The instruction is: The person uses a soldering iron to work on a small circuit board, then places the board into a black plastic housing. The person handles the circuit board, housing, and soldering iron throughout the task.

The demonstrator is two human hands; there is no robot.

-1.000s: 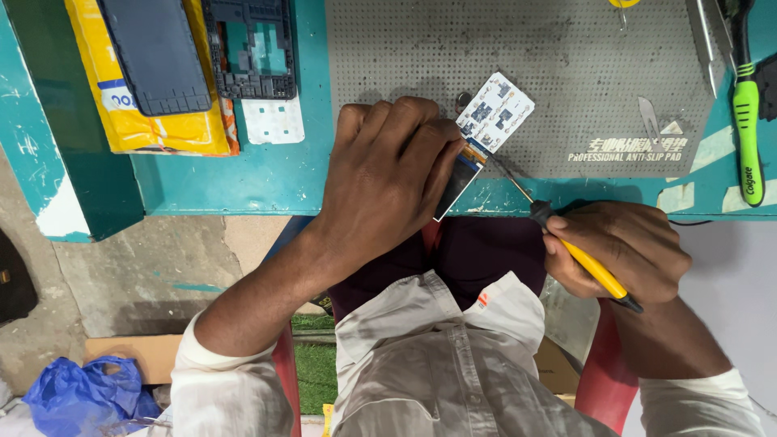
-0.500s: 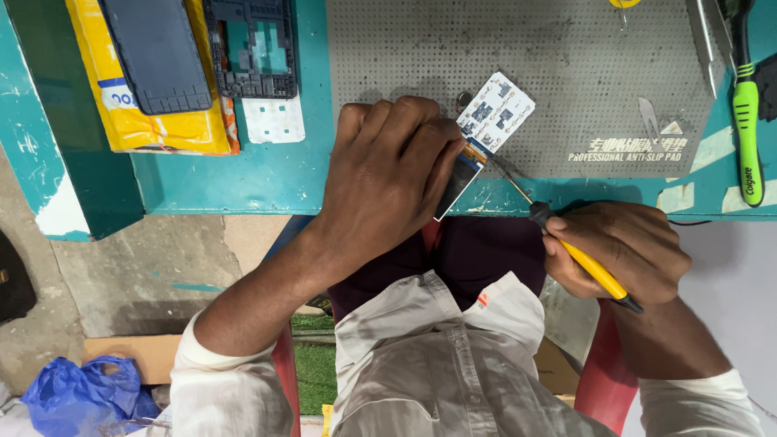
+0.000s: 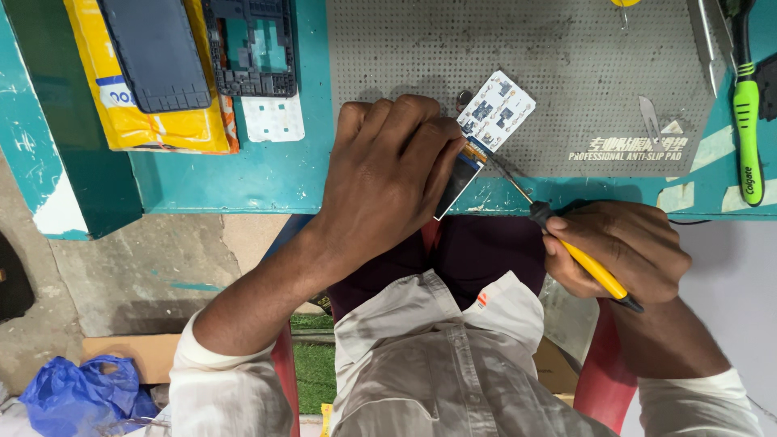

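Your left hand clamps the small screen; your right hand grips the yellow screwdriver, whose tip angles up-left to the screen's right.

Two hands: the left hand and right hand. One yellow screwdriver, one small circuit board, one grey mat, one green toothbrush, one yellow packet, one blue bag.
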